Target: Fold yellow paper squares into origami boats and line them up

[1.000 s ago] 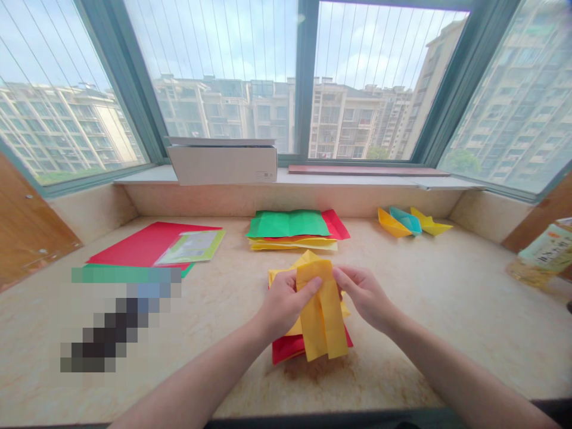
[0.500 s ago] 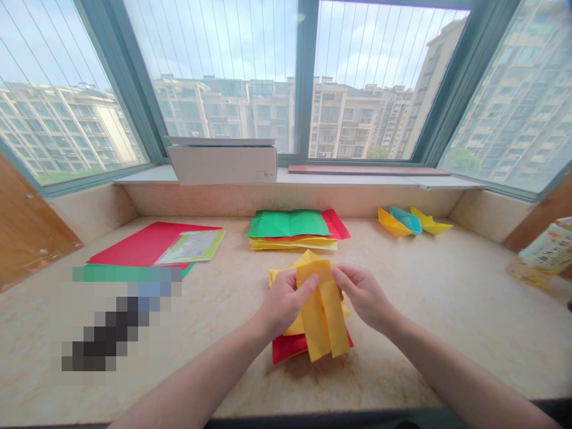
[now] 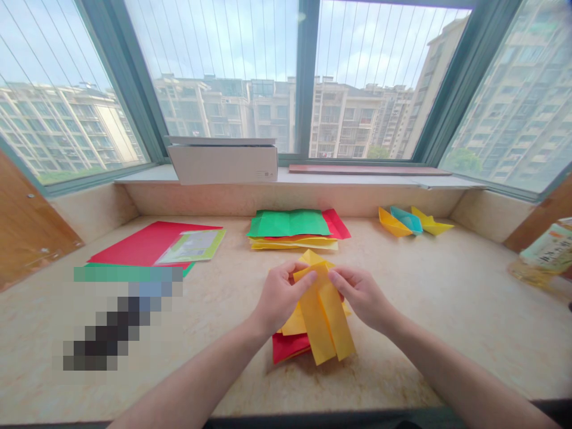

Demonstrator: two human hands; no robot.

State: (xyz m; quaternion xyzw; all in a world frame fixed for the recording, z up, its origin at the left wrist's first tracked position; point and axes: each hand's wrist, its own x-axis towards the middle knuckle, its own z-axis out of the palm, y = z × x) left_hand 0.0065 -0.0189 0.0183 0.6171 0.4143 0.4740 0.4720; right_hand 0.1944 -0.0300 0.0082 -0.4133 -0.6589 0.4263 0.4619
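A folded sheet of yellow paper [image 3: 322, 325] is held up between my two hands, its two long flaps meeting along a middle seam. My left hand [image 3: 283, 295] pinches its upper left edge, thumb on the front. At the upper right edge, my right hand [image 3: 357, 292] grips it between thumb and fingers; some of those fingers are hidden behind it. Beneath, partly covered, lies a pile of yellow and red paper, with a red sheet [image 3: 289, 347] showing at the lower left.
Behind my hands sits a stack of green, red and yellow paper [image 3: 288, 223]. Folded paper boats [image 3: 404, 221] stand at the back right, near a bottle [image 3: 543, 250]. Red sheets [image 3: 143, 243] and a clear packet [image 3: 192, 246] lie left. A white box [image 3: 226, 164] rests on the sill.
The yellow paper's lower end has swung slightly to the right, and its top edge now tilts. My left hand has shifted a little with it; both hands keep their hold.
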